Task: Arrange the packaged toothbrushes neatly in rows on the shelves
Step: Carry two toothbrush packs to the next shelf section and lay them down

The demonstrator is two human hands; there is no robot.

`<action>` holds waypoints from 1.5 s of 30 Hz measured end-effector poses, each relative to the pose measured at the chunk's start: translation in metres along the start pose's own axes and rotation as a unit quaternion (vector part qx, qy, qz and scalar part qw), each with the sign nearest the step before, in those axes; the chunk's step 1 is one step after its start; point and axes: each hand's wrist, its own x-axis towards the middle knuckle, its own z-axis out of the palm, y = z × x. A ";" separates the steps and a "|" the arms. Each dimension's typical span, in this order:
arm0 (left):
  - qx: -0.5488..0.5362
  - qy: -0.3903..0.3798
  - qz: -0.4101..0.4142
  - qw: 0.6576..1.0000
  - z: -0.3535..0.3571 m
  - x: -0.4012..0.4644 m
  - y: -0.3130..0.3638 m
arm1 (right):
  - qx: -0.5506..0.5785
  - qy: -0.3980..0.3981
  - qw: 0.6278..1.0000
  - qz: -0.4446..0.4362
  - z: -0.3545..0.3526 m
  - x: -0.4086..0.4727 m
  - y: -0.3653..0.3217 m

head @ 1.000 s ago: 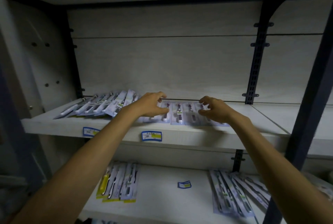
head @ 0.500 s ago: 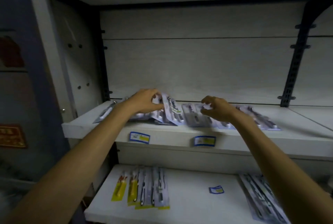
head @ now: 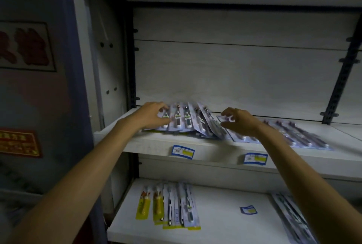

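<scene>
Both hands reach over the shelf (head: 148, 143); left (head: 151, 115) grips the toothbrush packs (head: 182, 119); right (head: 238, 121) hovers, fingers loosely curled.

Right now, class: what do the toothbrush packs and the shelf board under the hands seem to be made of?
Toothbrush packs: likely printed card backing under clear glossy plastic; pale glints show over the brushes, though dim light leaves it uncertain.
Shelf board: looks like matte laminated wood board, pale with faint grain and a thick flat front edge carrying price labels.
</scene>
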 end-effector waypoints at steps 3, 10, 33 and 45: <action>-0.002 -0.004 -0.011 1.000 -0.005 -0.007 -0.003 | 0.007 -0.001 1.000 -0.006 0.001 0.002 -0.003; 0.014 0.010 -0.049 0.999 -0.018 -0.024 -0.020 | 0.035 0.005 0.999 -0.030 0.014 0.012 -0.016; -0.016 -0.054 -0.119 0.991 0.000 0.001 -0.096 | 0.053 0.098 0.993 -0.028 0.038 0.044 -0.078; -0.116 0.005 -0.152 0.982 -0.002 0.006 -0.105 | 0.067 0.091 0.993 -0.017 0.040 0.046 -0.092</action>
